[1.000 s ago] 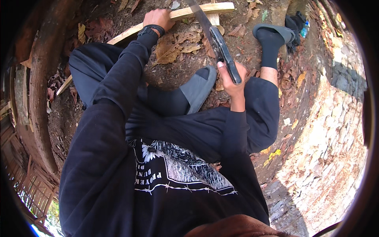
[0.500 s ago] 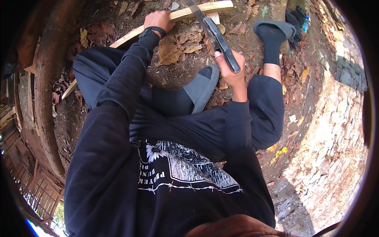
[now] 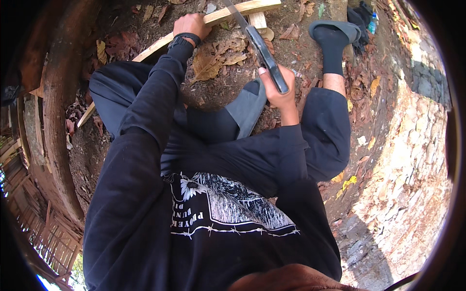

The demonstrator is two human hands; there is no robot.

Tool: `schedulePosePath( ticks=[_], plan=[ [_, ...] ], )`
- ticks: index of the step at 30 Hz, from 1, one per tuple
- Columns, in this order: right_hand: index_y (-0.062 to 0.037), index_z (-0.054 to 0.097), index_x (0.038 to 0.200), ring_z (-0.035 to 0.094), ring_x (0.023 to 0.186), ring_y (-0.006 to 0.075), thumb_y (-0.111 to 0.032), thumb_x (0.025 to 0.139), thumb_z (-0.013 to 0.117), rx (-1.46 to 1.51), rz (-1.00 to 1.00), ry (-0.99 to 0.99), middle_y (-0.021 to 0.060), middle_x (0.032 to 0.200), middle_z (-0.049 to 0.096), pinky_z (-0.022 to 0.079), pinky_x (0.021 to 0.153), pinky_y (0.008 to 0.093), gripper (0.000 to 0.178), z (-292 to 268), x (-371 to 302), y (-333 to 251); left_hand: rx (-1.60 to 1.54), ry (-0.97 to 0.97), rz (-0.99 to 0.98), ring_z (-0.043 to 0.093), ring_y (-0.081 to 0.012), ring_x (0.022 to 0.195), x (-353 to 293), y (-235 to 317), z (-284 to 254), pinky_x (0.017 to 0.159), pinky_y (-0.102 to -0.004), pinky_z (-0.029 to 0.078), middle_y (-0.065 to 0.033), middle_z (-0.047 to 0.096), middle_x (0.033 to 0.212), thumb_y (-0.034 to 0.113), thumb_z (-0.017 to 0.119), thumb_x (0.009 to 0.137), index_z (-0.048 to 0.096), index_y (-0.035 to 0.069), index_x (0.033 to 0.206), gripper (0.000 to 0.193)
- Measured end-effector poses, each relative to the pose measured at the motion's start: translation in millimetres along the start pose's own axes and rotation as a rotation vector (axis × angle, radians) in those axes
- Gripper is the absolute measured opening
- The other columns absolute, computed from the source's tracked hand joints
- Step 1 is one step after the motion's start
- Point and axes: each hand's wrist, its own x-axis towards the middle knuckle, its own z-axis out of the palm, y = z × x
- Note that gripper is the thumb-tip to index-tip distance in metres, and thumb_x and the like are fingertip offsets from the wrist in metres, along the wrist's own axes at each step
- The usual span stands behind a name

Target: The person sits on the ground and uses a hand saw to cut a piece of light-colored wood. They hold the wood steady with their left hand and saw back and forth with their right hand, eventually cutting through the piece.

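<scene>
A long, pale wooden strip [image 3: 242, 10] runs slantwise over the ground at the top of the view, its lower end passing by my bent left leg. My left hand [image 3: 192, 26] is closed around it, knuckles up, with a dark band on the wrist. In my right hand [image 3: 282, 88] is the black handle of a handsaw [image 3: 266, 53], gripped with the thumb along its side. The saw's narrow metal blade [image 3: 235, 13] crosses the strip to the right of my left hand, and its far end leaves the picture. A short wood block [image 3: 257, 20] lies under the strip.
Dry leaves [image 3: 206, 65] and soil lie between my legs. My sandalled feet [image 3: 335, 36] are near the strip. A thick brown log [image 3: 57, 121] curves along the left, beside a slatted bamboo structure [image 3: 53, 237]. Sunlit rough ground [image 3: 403, 179] fills the right; a dark bundle [image 3: 360, 24] sits upper right.
My right hand and the saw have shifted slightly down and left, the handle drawn toward me. My left hand keeps its hold on the strip; the whole view has moved a little.
</scene>
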Motion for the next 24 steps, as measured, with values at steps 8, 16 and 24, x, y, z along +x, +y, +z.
schedulePosePath(
  ticks=[8,16,24],
  plan=[
    [0.0031,0.077,0.099,0.064,0.05,0.0222,-0.009,0.096,0.076,-0.124,0.075,-0.013,0.0102,0.06,0.06,0.047,0.055,0.0351,0.013,-57,-104,-31,-0.007,0.028,-0.043,0.082,-0.0373,0.095,-2,-3,2,0.087,-0.0476,0.067,-0.0179,0.083,0.101,0.045,0.083,0.086,0.087,0.018,0.109,0.035],
    [0.0,0.065,0.081,0.053,0.053,0.0166,-0.007,0.096,0.077,-0.011,0.047,0.006,0.0087,0.064,0.058,0.043,0.055,0.0381,0.021,-16,-14,-5,0.006,-0.04,0.017,0.082,-0.0373,0.095,4,-4,-2,0.088,-0.048,0.066,-0.019,0.083,0.102,0.045,0.084,0.087,0.087,0.017,0.112,0.037],
    [0.0028,0.076,0.094,0.065,0.051,0.0262,-0.007,0.095,0.076,-0.149,0.068,-0.044,0.0112,0.061,0.06,0.048,0.055,0.0368,0.01,-51,-86,-40,-0.031,0.038,-0.015,0.082,-0.0391,0.091,1,-6,2,0.086,-0.0484,0.066,-0.0206,0.082,0.099,0.042,0.083,0.086,0.087,0.016,0.108,0.034]
  ],
)
